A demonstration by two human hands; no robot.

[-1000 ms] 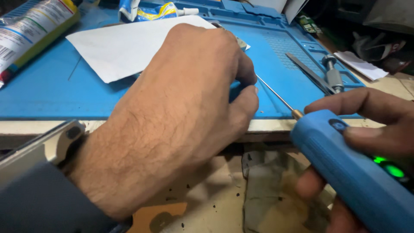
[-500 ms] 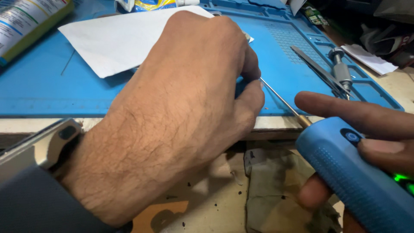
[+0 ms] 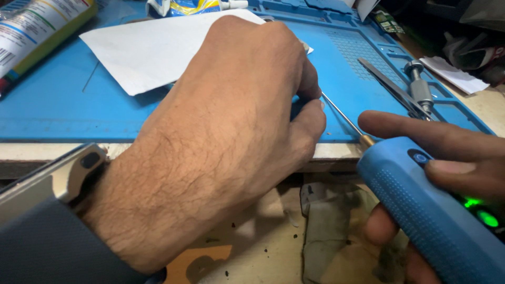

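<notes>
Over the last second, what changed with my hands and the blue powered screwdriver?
Very little. The blue powered screwdriver in the right hand drew slightly back toward the right, and its green light slid toward the frame edge. The left hand stays curled over the thin metal bit on the blue mat, hiding the tip. The white paper and the tweezers did not move.

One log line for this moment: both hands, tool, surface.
left hand: closed at driver bit tip, object hidden | right hand: gripping blue electric screwdriver, green light on | surface: blue work mat
</notes>
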